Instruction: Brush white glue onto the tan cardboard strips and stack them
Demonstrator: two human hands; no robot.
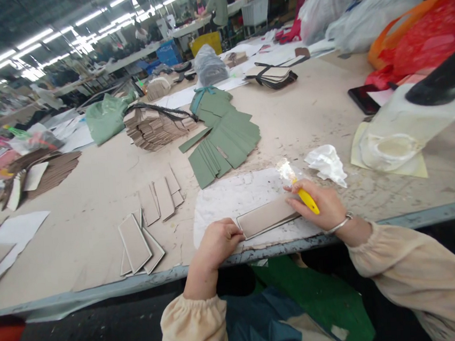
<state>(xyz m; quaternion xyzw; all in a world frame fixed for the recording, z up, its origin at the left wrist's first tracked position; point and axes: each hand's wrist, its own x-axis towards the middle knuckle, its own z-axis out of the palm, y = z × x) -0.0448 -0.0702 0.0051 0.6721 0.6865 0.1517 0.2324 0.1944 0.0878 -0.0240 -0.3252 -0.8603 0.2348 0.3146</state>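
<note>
A long beige leather-like strip (268,216) lies near the table's front edge on a white sheet (215,206), with another layer showing beneath it. My left hand (220,241) pinches the strip's left end between thumb and fingers. My right hand (321,204) is closed round a yellow-handled brush (308,201), its bristles coated in white paste and pointing away from me. The fingers of that hand also touch the strip's right end. Left of the sheet lie several loose beige pieces with dark edges (135,242), some overlapping.
Fanned green pieces (228,138) lie behind the sheet, beside a tied beige stack (159,126). At right stand a whitish glue container (397,143) on yellow paper and a crumpled white scrap (326,164). A phone (363,100) and red bag (431,33) lie farther back. People work in the distance.
</note>
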